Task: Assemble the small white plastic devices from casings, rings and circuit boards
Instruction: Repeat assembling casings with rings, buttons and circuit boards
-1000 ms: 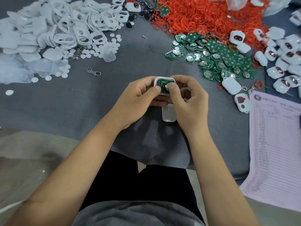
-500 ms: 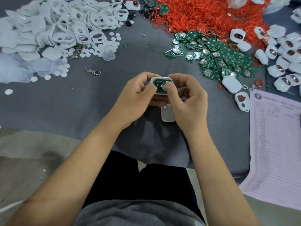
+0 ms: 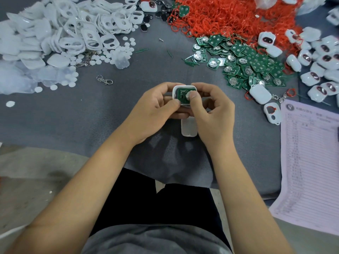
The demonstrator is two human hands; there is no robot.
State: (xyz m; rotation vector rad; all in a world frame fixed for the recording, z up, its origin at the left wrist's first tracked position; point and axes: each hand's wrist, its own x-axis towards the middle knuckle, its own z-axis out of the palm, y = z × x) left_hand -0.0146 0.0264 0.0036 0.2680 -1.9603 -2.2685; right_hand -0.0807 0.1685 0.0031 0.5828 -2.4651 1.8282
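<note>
While both the left hand (image 3: 156,109) and right hand (image 3: 211,110) grip the small white plastic casing (image 3: 175,90), uneven thumb pressure could tilt its green circuit board (image 3: 182,97).

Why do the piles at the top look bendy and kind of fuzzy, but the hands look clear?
In the head view, the wide-angle lens curves the edges, so the white casing pile and the red rings look bent and softer. The left hand and right hand sit mid-frame, sharp under even light, casting only soft shadows.
</note>
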